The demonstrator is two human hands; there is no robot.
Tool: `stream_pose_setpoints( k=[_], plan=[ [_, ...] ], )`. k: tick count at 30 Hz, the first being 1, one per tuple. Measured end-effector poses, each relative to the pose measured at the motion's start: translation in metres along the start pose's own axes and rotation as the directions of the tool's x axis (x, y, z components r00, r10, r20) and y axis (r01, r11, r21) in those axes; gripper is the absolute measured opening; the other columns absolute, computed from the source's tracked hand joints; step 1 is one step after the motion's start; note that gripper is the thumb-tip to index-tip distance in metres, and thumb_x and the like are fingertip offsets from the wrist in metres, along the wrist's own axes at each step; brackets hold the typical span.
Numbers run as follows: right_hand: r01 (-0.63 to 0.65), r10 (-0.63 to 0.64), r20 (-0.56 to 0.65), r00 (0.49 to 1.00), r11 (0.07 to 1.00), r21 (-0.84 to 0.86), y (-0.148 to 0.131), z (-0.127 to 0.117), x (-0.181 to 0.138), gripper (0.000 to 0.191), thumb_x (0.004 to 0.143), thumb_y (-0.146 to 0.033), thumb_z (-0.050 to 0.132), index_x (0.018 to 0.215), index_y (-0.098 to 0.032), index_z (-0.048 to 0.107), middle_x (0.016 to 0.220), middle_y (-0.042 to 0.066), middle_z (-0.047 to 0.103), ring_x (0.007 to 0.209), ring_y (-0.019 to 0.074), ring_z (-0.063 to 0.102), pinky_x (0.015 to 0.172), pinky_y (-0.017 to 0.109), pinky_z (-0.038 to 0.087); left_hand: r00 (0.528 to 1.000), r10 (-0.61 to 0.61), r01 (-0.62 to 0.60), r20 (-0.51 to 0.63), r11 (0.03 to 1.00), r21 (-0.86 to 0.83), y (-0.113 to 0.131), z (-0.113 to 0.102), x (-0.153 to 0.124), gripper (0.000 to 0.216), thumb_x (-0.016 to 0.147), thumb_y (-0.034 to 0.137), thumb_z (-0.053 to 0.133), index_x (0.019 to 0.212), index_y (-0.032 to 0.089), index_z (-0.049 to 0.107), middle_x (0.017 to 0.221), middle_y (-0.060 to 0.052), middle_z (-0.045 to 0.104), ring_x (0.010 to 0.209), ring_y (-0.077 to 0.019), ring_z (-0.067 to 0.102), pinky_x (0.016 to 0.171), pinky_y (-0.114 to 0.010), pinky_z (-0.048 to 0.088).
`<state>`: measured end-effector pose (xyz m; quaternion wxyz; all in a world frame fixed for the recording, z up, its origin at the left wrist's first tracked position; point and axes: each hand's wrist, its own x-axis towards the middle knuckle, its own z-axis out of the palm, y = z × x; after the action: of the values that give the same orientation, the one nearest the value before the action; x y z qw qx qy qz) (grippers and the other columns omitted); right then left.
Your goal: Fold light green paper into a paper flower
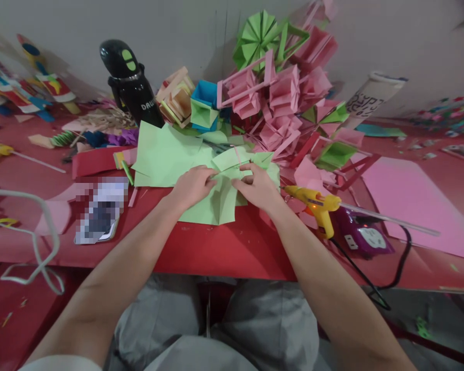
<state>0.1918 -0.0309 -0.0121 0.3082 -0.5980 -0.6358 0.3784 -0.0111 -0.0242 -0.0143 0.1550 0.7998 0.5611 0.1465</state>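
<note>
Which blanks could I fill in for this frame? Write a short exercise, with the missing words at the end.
The left hand and right hand touch paper whose colour is ____.
In the picture, the yellow glue gun is to the ____ of both hands.
The bottle near the wall is mostly ____.

Missing words: green; right; black.

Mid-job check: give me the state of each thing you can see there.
Left hand: fingers bent, on green paper
Right hand: fingers bent, on green paper
Green paper: creased
Glue gun: on table, glue stick protruding
Black bottle: standing, lid on
Purple power block: red light showing
Phone: lying flat, screen blurred
</note>
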Motion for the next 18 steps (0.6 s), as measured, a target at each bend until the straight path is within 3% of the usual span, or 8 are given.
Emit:
stream_pose_setpoints(
  k=[4,9,18],
  plan=[
    [0.055,-0.055,-0.007,0.998,0.998,-0.038,0.0056,0.002,0.0033,0.039,0.081,-0.026,0.06,0.117,-0.019,0.049,0.057,-0.009,0.049,0.053,0.0147,0.046,0.057,0.029,0.034,1.0,0.001,-0.002,-0.015,1.0,-0.011,0.0004,-0.0014,-0.0004,0.033,0.097,0.036,0.052,0.12,0.023,0.071,0.111,-0.008,0.07,0.089,-0.0207,0.063,0.068,-0.03,0.043],
    [0.089,-0.098,-0.091,0.991,0.991,-0.095,0.0091,0.003,0.0075,0.039,0.083,-0.032,0.061,0.118,-0.019,0.049,0.059,-0.008,0.052,0.055,0.0155,0.05,0.06,0.029,0.036,0.995,0.046,-0.052,0.085,0.997,0.061,-0.0004,-0.0039,-0.0017,0.035,0.098,0.041,0.048,0.12,0.028,0.073,0.108,-0.007,0.066,0.093,-0.0226,0.063,0.067,-0.03,0.042],
    [0.056,-0.056,0.003,0.998,0.984,-0.171,0.0076,0.0015,0.0027,0.046,0.081,-0.024,0.061,0.124,-0.018,0.046,0.061,-0.007,0.056,0.056,0.016,0.052,0.06,0.029,0.037,0.993,-0.011,0.008,0.12,1.0,0.028,0.0013,-0.0031,-0.0005,0.041,0.1,0.044,0.045,0.126,0.028,0.072,0.113,-0.01,0.064,0.092,-0.0233,0.063,0.069,-0.031,0.043]
  ],
)
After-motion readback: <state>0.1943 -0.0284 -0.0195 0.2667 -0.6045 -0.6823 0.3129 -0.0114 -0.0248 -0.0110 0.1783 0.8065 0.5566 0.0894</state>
